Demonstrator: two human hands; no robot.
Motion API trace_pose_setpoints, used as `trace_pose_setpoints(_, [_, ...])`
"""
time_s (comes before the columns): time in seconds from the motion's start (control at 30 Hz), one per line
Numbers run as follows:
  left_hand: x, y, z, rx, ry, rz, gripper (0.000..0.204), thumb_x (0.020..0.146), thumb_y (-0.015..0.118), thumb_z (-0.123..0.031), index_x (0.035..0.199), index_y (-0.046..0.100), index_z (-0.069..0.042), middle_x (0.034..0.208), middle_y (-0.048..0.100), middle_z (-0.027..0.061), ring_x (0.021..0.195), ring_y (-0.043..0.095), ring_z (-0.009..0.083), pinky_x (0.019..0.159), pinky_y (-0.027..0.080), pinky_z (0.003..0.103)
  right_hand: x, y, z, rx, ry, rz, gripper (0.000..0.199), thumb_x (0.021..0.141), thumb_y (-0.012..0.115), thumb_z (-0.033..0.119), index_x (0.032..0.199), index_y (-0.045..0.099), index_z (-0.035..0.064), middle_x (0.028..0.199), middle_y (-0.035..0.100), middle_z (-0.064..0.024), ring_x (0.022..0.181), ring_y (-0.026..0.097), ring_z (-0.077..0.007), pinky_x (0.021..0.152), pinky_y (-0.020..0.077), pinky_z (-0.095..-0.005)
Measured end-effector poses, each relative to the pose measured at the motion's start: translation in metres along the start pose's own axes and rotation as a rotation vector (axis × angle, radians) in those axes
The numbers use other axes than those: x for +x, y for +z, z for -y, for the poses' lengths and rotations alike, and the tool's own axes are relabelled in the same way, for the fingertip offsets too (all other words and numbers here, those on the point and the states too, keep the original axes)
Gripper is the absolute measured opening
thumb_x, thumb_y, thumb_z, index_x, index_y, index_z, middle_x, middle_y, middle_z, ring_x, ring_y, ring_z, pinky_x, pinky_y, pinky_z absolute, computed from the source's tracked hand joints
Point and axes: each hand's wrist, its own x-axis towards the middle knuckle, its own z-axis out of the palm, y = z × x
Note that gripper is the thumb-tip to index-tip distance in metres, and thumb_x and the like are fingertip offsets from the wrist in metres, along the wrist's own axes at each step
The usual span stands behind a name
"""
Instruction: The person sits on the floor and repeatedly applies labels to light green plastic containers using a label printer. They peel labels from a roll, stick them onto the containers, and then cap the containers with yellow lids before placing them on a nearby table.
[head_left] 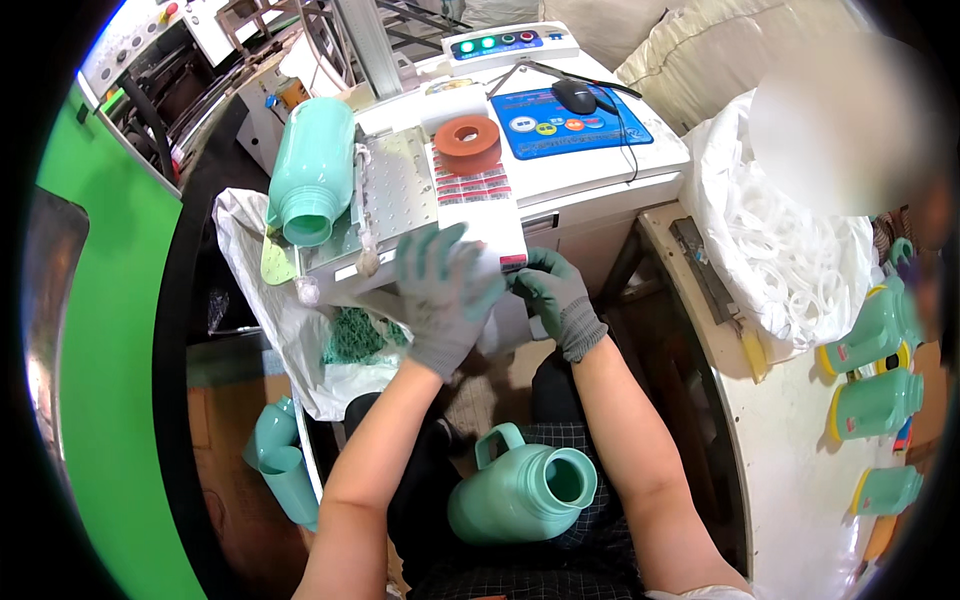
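**Gloved fingers at the lower corner of a label sheet [480, 216]**

The two hands are apart from each other, and both wear grey knitted gloves with green on them. The left hand [448, 290] is open, with its fingers spread, and it is blurred; it stands in front of the lower left part of the sheet. The right hand [555, 298] has its fingers bent at the lower right corner of the sheet, beside a red label [513, 262]. I cannot tell if it pinches this label or only touches near it.

The sheet lies on the white surface [650, 168] and has rows of red labels in its upper part. A reddish-brown roll [468, 143] rests on its top end. To the right there is a blue mat [570, 125] with a black mouse [573, 96] on it. To the left, a green jug [318, 150] lies with its open mouth toward the person.

Another green jug, the lap jug [505, 500], rests on the person's thighs, tilted, with its open mouth to the right and its handle at the upper left. At the right side, a white bag [715, 160] holds many whitish rings [790, 260], and near it are several green jugs with yellow ends [875, 405].
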Motion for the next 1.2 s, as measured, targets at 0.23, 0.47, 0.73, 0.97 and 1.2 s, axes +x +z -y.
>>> trace_pose_setpoints(0.23, [0.013, 0.017, 0.017, 0.088, 0.118, 0.141, 0.027, 0.077, 0.078, -0.027, 0.1, 0.072, -0.014, 0.113, 0.066, 0.0067, 0.122, 0.057, 0.0345, 0.121, 0.034, 0.064, 0.01, 0.013, -0.008, -0.138, -0.155, 0.061, 0.027, 0.094, 0.068, 0.004, 0.12, 0.074, 0.0006, 0.112, 0.075, -0.0091, 0.101, 0.07, -0.017, 0.092, 0.0581, -0.0318])
trace_pose_setpoints(0.47, [0.017, 0.013, -0.015, 0.004, 0.152, 0.001, 0.019, 0.085, 0.078, -0.02, 0.098, 0.07, -0.008, 0.115, 0.066, 0.0134, 0.118, 0.059, 0.0394, 0.114, 0.04, 0.064, 0.012, 0.005, -0.014, -0.245, -0.22, -0.055, 0.037, 0.089, 0.071, 0.004, 0.125, 0.067, -0.0022, 0.113, 0.072, -0.0091, 0.1, 0.069, -0.0175, 0.09, 0.0577, -0.0337])
trace_pose_setpoints(0.73, [-0.143, -0.098, -0.097, -0.978, -0.99, 0.056, 0.013, 0.1, 0.064, -0.003, 0.092, 0.071, 0.004, 0.085, 0.065, 0.0031, 0.081, 0.059, 0.0111, 0.073, 0.048, 0.029, -0.18, -0.023, 0.064, -0.058, -0.01, 0.056, 0.038, 0.11, 0.063, 0.028, 0.139, 0.059, 0.0046, 0.099, 0.07, -0.0076, 0.07, 0.065, -0.0098, 0.061, 0.0529, -0.0246])
trace_pose_setpoints(0.97, [-0.126, -0.149, -0.17, -1.256, -0.424, 0.37, 0.014, 0.088, 0.081, -0.003, 0.1, 0.076, -0.008, 0.093, 0.075, 0.0072, 0.086, 0.073, 0.0192, 0.076, 0.058, 0.034, -0.361, -0.039, 0.083, -0.374, 0.643, 0.184, 0.083, 0.107, 0.06, 0.04, 0.171, 0.019, 0.0062, 0.137, 0.065, -0.019, 0.1, 0.074, -0.0202, 0.079, 0.0652, -0.0317])
trace_pose_setpoints(1.2, [-0.131, -0.176, -0.152, -1.447, -0.799, -0.035, 0.016, 0.094, 0.079, -0.012, 0.106, 0.074, -0.003, 0.098, 0.075, 0.0083, 0.086, 0.072, 0.0175, 0.076, 0.058, 0.033, -0.389, 0.004, 0.045, -0.318, 0.339, -0.025, 0.111, 0.09, 0.084, 0.037, 0.17, 0.017, -0.0018, 0.152, 0.057, -0.0194, 0.13, 0.064, -0.0272, 0.109, 0.0528, -0.0365])
